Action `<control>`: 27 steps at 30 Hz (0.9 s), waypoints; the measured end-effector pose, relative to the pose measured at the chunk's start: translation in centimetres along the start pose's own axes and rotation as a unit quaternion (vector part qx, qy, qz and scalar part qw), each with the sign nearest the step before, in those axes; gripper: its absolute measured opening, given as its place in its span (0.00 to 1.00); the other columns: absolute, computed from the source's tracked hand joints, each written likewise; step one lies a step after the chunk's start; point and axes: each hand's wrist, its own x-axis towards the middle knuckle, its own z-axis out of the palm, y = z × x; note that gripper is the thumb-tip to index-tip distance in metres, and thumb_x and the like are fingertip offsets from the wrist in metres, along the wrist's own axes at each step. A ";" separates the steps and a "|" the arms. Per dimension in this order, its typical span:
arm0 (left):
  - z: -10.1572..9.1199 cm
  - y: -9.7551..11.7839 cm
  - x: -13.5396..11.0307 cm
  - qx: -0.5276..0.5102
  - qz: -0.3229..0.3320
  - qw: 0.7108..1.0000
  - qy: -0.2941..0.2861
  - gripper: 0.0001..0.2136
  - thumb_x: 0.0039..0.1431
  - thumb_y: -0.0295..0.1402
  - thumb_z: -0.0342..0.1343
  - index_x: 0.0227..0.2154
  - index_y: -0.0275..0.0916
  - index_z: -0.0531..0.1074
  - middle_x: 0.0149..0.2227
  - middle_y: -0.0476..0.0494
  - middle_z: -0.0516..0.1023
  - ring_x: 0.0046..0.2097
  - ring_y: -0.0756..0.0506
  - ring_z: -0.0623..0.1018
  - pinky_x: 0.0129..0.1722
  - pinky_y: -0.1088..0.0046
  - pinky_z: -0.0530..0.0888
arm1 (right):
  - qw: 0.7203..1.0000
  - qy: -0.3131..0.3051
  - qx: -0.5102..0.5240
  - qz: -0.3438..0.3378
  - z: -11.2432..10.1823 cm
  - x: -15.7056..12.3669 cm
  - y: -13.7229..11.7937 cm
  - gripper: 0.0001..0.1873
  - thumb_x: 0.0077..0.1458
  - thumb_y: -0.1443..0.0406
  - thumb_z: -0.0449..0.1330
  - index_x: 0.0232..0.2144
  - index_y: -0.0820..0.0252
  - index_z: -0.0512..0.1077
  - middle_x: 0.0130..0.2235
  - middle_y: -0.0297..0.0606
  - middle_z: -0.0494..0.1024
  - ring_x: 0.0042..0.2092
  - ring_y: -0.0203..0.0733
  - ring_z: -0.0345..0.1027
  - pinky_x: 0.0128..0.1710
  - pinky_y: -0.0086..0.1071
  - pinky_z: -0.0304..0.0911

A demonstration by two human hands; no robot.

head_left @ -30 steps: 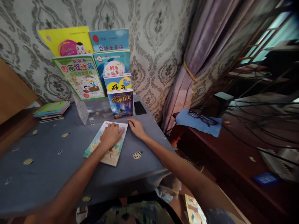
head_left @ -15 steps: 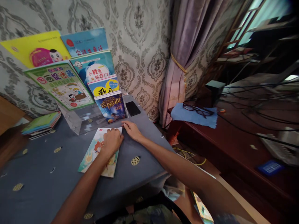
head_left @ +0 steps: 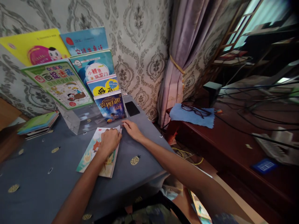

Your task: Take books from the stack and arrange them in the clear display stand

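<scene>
A thin illustrated book with a pale green and orange cover lies on the grey cloth, tilted away from me. My left hand rests on its upper right part, fingers bent and closed at the top edge, where a corner looks slightly raised. My right hand lies on the cloth just right of that corner, its fingers curled together; whatever they hold, if anything, is hidden. Just beyond both hands stands a dark blue book in the lowest front place of a clear display stand.
More books, such as a green picture book and a yellow one, fill the stand. A black phone lies beside it. A book stack sits at left. Glasses on a blue cloth and cables occupy the red-brown desk.
The lying book's top right corner has lifted a little under my left hand, which has shifted slightly left. My right hand stays almost in place. The view has moved slightly.
</scene>
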 end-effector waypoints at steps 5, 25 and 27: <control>-0.2 -0.2 0.0 -0.011 -0.001 1.000 -0.001 0.20 0.67 0.35 0.42 0.40 0.33 0.80 0.41 0.28 0.82 0.46 0.33 0.81 0.44 0.59 0.73 | 1.000 0.003 0.009 0.000 0.0 0.0 0.1 0.19 0.67 0.66 0.48 0.53 0.58 0.73 0.46 0.40 0.82 0.48 0.43 0.75 0.52 0.38 0.67; -0.3 0.0 -0.5 0.005 0.009 1.000 -0.001 0.21 0.68 0.35 0.41 0.41 0.33 0.80 0.43 0.29 0.81 0.47 0.34 0.80 0.43 0.61 0.73 | 0.997 0.010 0.037 -0.071 -0.6 -0.7 -0.9 0.20 0.70 0.64 0.46 0.57 0.57 0.71 0.48 0.40 0.82 0.51 0.42 0.74 0.54 0.37 0.64; -0.2 0.2 -0.7 0.016 0.014 1.000 -0.002 0.20 0.68 0.35 0.41 0.42 0.32 0.79 0.45 0.29 0.81 0.48 0.35 0.79 0.42 0.62 0.73 | 0.997 0.004 0.005 -0.082 -0.6 -0.9 -1.1 0.20 0.70 0.64 0.46 0.57 0.58 0.71 0.48 0.41 0.81 0.52 0.42 0.73 0.55 0.37 0.63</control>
